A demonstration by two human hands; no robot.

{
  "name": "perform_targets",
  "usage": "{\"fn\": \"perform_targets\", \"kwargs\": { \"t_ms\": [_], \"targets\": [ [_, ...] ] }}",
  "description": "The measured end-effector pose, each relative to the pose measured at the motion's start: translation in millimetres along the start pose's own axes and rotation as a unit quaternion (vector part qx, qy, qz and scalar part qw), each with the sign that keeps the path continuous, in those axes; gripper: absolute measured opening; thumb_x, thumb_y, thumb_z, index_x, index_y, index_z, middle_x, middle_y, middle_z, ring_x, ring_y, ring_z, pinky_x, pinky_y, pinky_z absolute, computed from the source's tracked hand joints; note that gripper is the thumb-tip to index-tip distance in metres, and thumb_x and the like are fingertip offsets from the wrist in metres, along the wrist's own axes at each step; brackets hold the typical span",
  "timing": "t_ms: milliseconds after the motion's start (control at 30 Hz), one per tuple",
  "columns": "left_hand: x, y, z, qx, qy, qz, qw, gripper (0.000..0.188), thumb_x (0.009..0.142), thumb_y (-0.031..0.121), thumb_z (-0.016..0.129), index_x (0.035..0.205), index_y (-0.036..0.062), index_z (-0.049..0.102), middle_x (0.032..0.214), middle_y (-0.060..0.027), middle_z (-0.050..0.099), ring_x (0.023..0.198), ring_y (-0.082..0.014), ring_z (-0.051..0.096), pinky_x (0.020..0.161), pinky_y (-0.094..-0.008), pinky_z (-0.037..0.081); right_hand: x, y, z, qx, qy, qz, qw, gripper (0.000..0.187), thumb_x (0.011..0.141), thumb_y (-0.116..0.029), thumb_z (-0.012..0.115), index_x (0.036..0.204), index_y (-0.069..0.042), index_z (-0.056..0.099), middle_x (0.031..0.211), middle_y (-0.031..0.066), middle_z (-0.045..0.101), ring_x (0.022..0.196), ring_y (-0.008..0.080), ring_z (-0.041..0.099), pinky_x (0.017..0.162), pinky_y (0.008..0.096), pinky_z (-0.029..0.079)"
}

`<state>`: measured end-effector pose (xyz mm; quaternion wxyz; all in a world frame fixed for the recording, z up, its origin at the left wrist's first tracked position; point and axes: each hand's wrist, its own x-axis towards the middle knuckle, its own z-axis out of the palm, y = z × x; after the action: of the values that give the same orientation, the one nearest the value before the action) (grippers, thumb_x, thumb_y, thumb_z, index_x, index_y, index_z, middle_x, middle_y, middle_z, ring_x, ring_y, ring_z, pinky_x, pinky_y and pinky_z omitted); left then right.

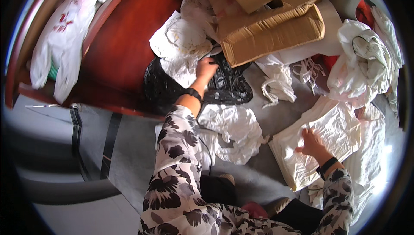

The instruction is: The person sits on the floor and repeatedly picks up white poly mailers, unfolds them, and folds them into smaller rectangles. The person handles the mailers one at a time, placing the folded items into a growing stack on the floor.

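Your left hand (208,69) reaches, fingers curled, into a glossy, wrinkled black plastic bag (233,77) beside crumpled, soft white plastic (179,36); you can't tell from here whether those fingers are clamped on anything. The black bag lies at the right edge of a smooth, polished red-brown wooden surface (125,41). Your right hand (314,143) has its fingers parted over a flat, roughly rectangular stack of creased cream-white plastic bags (289,159), toward the right edge of the grey floor (133,161). Beyond the black bag, an open-flapped brown cardboard box (271,36) sits tilted, its side puckered.
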<state>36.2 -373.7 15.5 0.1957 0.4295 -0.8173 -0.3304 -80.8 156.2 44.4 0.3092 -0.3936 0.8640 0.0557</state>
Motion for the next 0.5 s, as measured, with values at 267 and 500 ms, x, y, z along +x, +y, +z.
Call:
{"fn": "perform_targets", "kwargs": {
  "t_ms": [267, 500],
  "targets": [
    [139, -51, -79, -0.242, -0.002, -0.273, 0.931, 0.077, 0.082, 0.016, 0.069, 0.149, 0.0285, 0.033, 0.148, -0.0092, 0.037, 0.130, -0.0382, 0.038, 0.095, -0.0543, 0.044, 31, -14, 5, 0.016, -0.043, 0.098, 0.994, 0.080, 0.060, -0.026, 0.087, 0.124, -0.002, 0.047, 0.122, 0.0200, 0.053, 0.111, 0.0384, 0.059, 0.090, 0.0456, 0.052],
    [153, -99, -83, -0.158, -0.094, 0.094, 0.978, 0.020, 0.097, 0.021, 0.054, 0.107, 0.0060, 0.062, 0.100, -0.0078, 0.063, 0.092, -0.0172, 0.061, 0.077, -0.0295, 0.052, 26, -4, 36, -0.097, 0.054, -0.006, 0.994, 0.069, 0.071, -0.034, 0.078, 0.123, 0.001, 0.050, 0.115, 0.0141, 0.057, 0.105, 0.0313, 0.057, 0.091, 0.0392, 0.049]
  ]
}}
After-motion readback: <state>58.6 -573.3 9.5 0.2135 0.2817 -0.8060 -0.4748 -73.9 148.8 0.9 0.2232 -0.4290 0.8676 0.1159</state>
